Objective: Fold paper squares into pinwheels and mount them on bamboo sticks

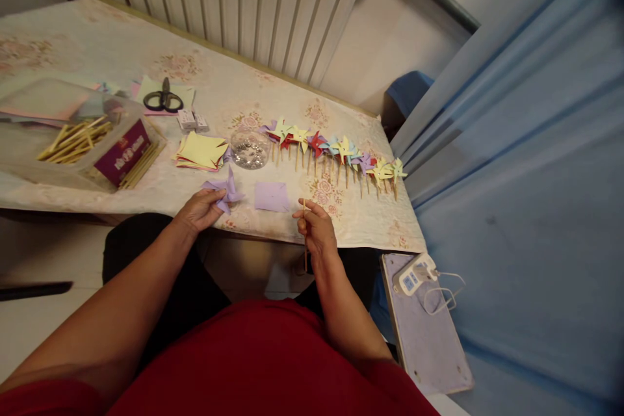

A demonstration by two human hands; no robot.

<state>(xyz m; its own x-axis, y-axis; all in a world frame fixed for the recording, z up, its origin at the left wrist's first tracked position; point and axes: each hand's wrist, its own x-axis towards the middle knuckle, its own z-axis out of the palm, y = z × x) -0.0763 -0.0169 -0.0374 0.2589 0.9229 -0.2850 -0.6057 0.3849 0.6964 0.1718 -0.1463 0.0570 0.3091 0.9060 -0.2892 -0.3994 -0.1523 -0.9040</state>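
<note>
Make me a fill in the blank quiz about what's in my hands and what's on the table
1. The left hand holds a folded paper pinwheel coloured ____.
2. The right hand grips a thin wooden ____.
3. Black-handled ____ lie on the paper sheets at the table's far side.
4. The finished pinwheels lie in a ____ along the table.

Missing words: purple; stick; scissors; row
</note>
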